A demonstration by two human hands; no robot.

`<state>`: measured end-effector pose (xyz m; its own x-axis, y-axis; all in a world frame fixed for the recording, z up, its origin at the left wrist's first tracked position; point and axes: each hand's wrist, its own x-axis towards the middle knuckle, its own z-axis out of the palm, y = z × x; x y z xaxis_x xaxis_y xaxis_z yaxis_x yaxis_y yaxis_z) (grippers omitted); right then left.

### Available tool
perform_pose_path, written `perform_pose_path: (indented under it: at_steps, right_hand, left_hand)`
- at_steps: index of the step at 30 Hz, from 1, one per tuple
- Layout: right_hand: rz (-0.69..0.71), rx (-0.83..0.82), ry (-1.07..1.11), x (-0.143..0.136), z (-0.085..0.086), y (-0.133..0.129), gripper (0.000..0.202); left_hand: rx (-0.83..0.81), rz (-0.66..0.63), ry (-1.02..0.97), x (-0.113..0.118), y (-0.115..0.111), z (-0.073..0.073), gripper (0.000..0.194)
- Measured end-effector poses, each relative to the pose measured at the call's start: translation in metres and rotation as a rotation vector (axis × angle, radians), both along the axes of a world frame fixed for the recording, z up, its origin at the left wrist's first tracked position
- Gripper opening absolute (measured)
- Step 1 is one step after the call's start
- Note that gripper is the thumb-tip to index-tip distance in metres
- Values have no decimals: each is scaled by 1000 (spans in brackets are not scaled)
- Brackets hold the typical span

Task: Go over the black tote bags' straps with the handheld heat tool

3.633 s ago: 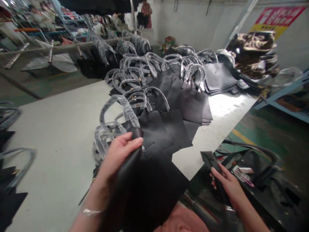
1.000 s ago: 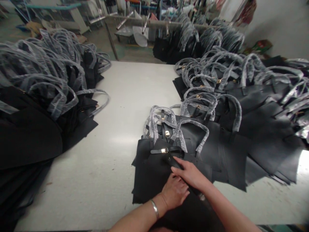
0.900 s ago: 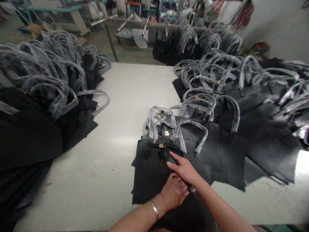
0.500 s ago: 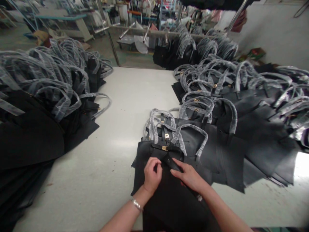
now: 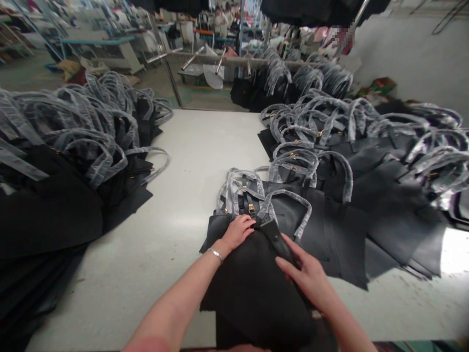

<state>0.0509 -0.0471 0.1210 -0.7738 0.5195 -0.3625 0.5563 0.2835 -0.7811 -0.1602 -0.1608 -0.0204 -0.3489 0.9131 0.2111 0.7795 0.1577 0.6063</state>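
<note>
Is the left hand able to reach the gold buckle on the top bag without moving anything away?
Probably yes. The left hand rests just beside the gold buckle on the top bag, and nothing covers it.

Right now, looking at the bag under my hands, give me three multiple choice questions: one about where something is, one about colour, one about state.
1. Where does the left hand rest?
A. at the top edge of the nearest black bag, by its gold buckle
B. on the left pile of bags
C. on bare table

2. What colour is the table?
A. green
B. white
C. brown

3. How are the bag handles?
A. bare
B. wrapped in clear plastic
C. cut off

Answers: 1 A, the fingers lie beside the buckle; 2 B, the bare top is white; 3 B, shiny film covers each loop.
</note>
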Motion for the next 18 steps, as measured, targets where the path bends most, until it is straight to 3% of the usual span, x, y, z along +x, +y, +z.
perform_pose_path:
  at_steps: [3,7,10,13,15,18]
  right_hand:
    - [-114,-17,-53,23,5,20,76]
    - [-117,-113,-79,46,0,27,77]
    - [-73,-200,-76,51,-5,19,73]
    - [-50,-246,-53,46,-6,13,70]
    - [-52,-307,-26,42,-4,11,69]
    - [-60,-493,-22,36,-2,12,73]
  left_hand:
    - [-69,15,30,2,5,9,21]
    - [-88,28,-51,-2,11,27,15]
    - [-105,78,-168,3,9,40,24]
    - [-152,108,-327,25,0,45,40]
    - [-175,125,-512,46,-6,43,43]
    - [-99,243,-1068,75,-13,39,40]
